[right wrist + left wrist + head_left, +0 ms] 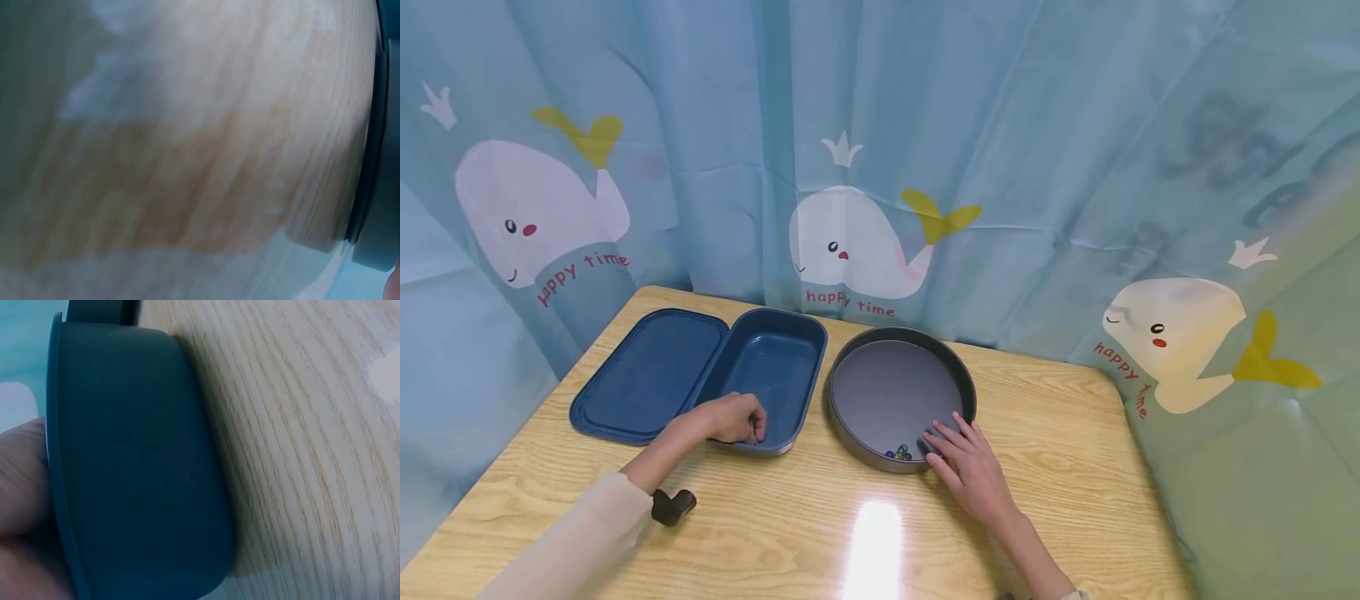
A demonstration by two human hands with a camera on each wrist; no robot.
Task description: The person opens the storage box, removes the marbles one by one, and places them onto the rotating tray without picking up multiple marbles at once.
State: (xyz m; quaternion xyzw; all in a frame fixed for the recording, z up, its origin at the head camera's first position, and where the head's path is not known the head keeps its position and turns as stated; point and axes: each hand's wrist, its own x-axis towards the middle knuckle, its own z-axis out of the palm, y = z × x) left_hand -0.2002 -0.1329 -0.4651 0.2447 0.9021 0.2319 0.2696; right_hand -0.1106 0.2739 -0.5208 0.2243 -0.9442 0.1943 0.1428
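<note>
My left hand [734, 418] reaches over the near rim of a deep blue rectangular container [778, 367], its fingers bent down inside. Whatever its fingertips may hold is hidden. In the left wrist view, part of that hand [22, 481] shows beside the rim, next to the container's outer wall [137, 462]. Stretched over the near right rim of a round dark grey pan [895, 383] is my right hand [973, 471], fingers spread. Several small glass marbles [901, 453] lie together at the pan's near edge, just left of those fingers. The right wrist view catches the pan's side [378, 187].
A flat blue lid [651, 375] lies left of the container. All of this stands on a wood-grain table [775, 533]. A light blue curtain [1037, 167] with whale prints hangs behind and beside it. A small black object [673, 507] is at the left sleeve.
</note>
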